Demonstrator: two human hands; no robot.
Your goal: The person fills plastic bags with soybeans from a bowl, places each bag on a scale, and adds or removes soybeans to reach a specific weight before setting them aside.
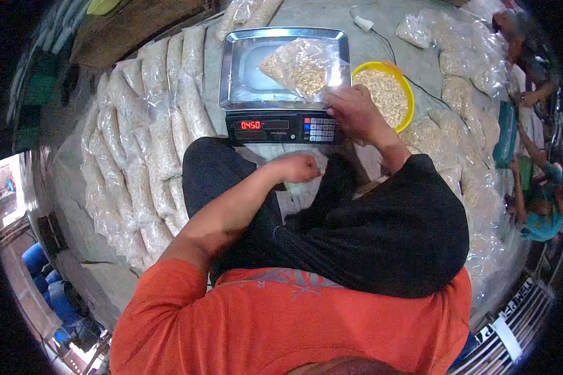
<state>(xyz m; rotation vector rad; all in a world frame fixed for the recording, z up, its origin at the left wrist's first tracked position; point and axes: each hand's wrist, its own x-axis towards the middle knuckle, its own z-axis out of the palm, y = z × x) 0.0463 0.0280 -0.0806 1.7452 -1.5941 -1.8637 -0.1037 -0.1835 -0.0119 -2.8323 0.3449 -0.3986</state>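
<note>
A clear plastic bag partly filled with pale, puffed-looking pieces lies tilted on the steel tray of a digital scale. The scale's black front panel shows 0.450 in red digits. At the tray's lower right corner my right hand has its fingers closed at the bag's edge. My left hand is curled closed over my lap, just below the panel; anything inside it is hidden. Beside my right hand stands a yellow basin holding loose pale pieces.
Rows of long filled plastic bags lie to the left. More filled bags are heaped on the right. A cable runs behind the basin from a white plug. Other people are at the far right.
</note>
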